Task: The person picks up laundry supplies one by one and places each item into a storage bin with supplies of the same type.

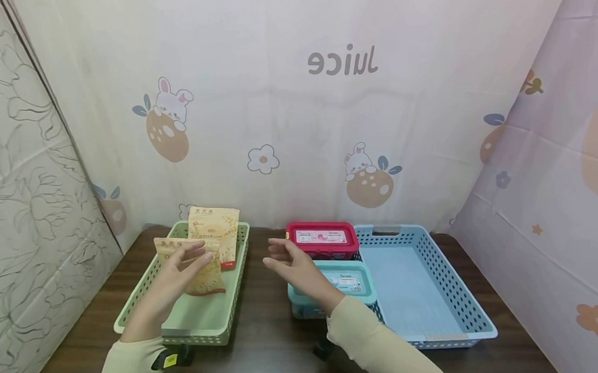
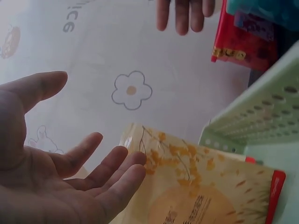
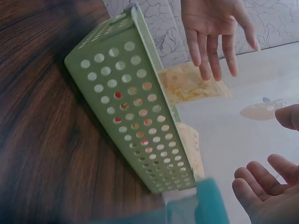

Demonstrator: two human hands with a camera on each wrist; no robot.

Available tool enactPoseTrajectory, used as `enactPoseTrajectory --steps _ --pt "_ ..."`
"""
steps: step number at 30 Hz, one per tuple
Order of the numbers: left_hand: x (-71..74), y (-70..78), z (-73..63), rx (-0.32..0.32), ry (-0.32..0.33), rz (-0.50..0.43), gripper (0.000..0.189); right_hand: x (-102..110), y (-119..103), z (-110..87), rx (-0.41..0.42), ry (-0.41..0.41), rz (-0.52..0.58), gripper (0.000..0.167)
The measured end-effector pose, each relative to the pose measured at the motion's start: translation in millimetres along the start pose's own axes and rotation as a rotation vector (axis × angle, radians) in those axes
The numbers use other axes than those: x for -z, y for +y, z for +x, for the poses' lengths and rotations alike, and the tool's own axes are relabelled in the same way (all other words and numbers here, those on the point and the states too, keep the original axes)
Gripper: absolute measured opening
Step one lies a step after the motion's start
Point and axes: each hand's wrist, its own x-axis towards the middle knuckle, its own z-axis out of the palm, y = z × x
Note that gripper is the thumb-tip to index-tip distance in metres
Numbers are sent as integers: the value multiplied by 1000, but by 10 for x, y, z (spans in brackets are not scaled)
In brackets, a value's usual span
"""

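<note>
My left hand (image 1: 175,275) is held over the green basket (image 1: 236,311), its fingers loosely bent and the thumb apart, with nothing in its grasp. Just beyond those fingers stands a yellow pouch (image 1: 208,276); whether they touch it I cannot tell. A second yellow pouch (image 1: 226,234) with a red bottom corner leans at the basket's back. My right hand (image 1: 300,267) hovers palm-inward above a teal-lidded box (image 1: 355,278), holding nothing. Behind that lies a red-lidded box (image 1: 326,235). In the left wrist view, the left fingers (image 2: 114,172) overlap the front pouch.
At the right, a light blue basket (image 1: 413,287) with perforated walls stands against both boxes. Dark wooden table (image 1: 257,333) shows between the two baskets. A printed curtain (image 1: 276,115) hangs behind the table, with further sheets on both sides.
</note>
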Motion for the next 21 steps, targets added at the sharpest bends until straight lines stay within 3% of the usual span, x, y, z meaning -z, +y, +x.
enactPoseTrajectory --steps 6,16,21 --pt "-98 54 2 -30 -47 -29 67 108 60 -65 -10 3 -47 59" --pt "-309 89 19 -16 -113 -96 62 324 131 -200 -58 24 -90 71" --pt "-420 123 65 3 -119 -43 64 411 158 -263 -63 29 -97 68"
